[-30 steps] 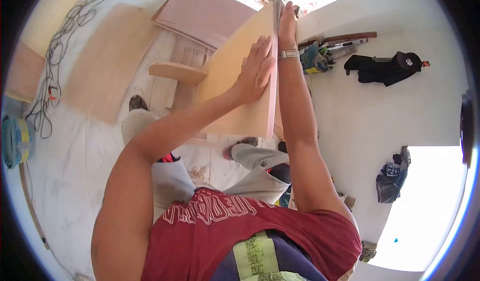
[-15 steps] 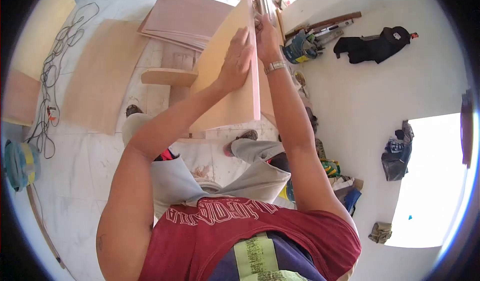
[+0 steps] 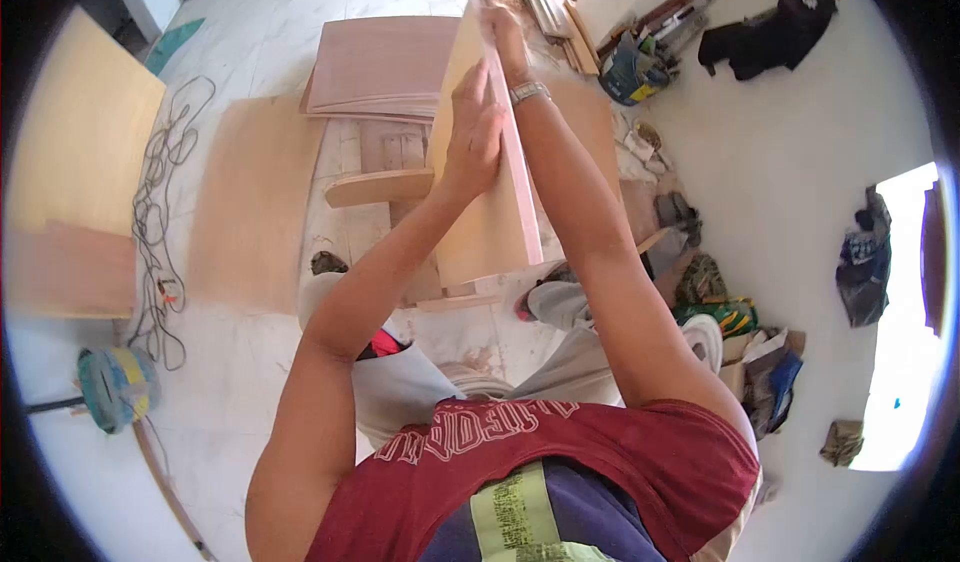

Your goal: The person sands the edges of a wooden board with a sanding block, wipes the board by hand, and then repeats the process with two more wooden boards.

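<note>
A light wooden panel (image 3: 478, 224) stands on edge in front of me, its narrow pinkish edge facing up. My left hand (image 3: 474, 137) lies flat against its left face, fingers stretched toward the far end. On the right side, my right hand (image 3: 505, 40) is at the panel's far end, partly hidden, with a watch on its wrist; it appears to grip the edge. A small board with a rounded end (image 3: 375, 189) sticks out to the left of the panel, over a wooden support.
Stacked pinkish sheets (image 3: 380, 67) lie beyond the panel. A thin sheet (image 3: 255, 202) is on the tiled floor, beside a tangled cable (image 3: 150, 217). A blue-green bucket (image 3: 118, 387) stands at left. Bags and tools (image 3: 635, 67) line the right wall.
The view has shifted, so most things appear further right and lower. The panel looks more upright and edge-on, with both hands still on it.
</note>
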Motion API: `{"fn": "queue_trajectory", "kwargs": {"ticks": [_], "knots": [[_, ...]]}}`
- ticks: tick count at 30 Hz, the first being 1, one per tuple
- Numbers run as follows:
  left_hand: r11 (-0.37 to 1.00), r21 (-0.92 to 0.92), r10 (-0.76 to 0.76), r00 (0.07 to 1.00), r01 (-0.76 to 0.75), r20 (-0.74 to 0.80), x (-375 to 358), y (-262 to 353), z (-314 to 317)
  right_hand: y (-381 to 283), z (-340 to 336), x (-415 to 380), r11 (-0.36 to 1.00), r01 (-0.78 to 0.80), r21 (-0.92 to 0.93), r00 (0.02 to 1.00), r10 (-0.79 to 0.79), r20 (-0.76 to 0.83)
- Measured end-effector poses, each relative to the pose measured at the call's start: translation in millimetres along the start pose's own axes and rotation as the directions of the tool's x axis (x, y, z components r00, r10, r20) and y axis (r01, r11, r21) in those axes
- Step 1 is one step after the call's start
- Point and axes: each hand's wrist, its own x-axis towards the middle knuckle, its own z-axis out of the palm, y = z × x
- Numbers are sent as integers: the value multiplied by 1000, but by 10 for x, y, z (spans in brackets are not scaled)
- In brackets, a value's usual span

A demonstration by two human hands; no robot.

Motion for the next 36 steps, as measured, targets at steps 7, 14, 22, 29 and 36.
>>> {"fn": "queue_trajectory", "kwargs": {"ticks": [7,14,22,29,36], "knots": [[833,-446,-324,942,328,88,-55,103,66,-360,54,-1615,999,-14,-33,998,16,55],[669,-483,-518,820,565,242,50,539,21,-538,25,-3281,978,139,-154,980,-113,164],[851,-312,-381,906,421,183,71,410,-36,-418,83,-1131,998,52,-43,977,-42,211],[972,-185,-135,989,144,63,-56,-77,3,-432,53,-1354,995,-82,-60,983,91,157],[983,-158,-98,995,97,1,34,-83,66,-616,24,-3302,999,33,-20,981,-28,193]]}}
